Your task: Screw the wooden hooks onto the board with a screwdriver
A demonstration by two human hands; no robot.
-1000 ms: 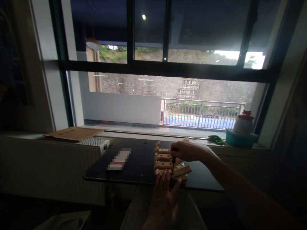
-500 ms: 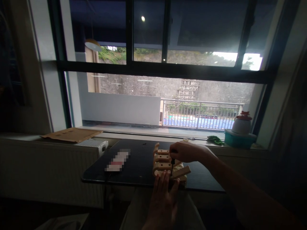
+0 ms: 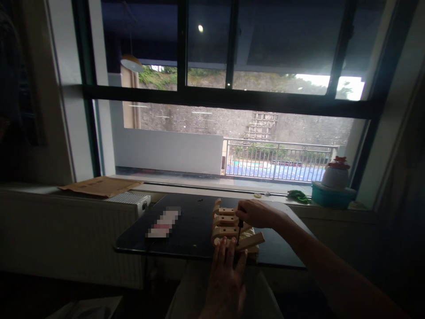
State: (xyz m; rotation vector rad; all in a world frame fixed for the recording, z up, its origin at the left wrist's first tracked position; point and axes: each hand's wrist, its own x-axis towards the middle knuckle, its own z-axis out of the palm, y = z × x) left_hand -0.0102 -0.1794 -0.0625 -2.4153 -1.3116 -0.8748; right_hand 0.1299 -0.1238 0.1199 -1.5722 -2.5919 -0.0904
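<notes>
A wooden rack with several curved hooks (image 3: 227,219) and dark holes in its slats lies on the dark table. My right hand (image 3: 258,213) is closed around the handle of a black screwdriver (image 3: 240,224), held upright with its shaft pointing down at the rack's near end. The exact spot where the tip meets the wood is hard to make out. My left hand (image 3: 226,274) lies over the nearest hook piece, fingers stretched out and pressing on it beside the screwdriver's tip. A flat wooden piece (image 3: 251,240) sticks out slantwise to the right of the shaft.
On the black table (image 3: 192,226), left of the rack, lies a blurred-out pale object (image 3: 163,223). A brown envelope (image 3: 101,185) rests on the sill by the radiator (image 3: 73,235). A green cloth (image 3: 298,196) and a teal box (image 3: 332,195) are at the right.
The view has shifted slightly. My right hand keeps its grip on the screwdriver, its wrist turned a little; my left hand stays on the rack.
</notes>
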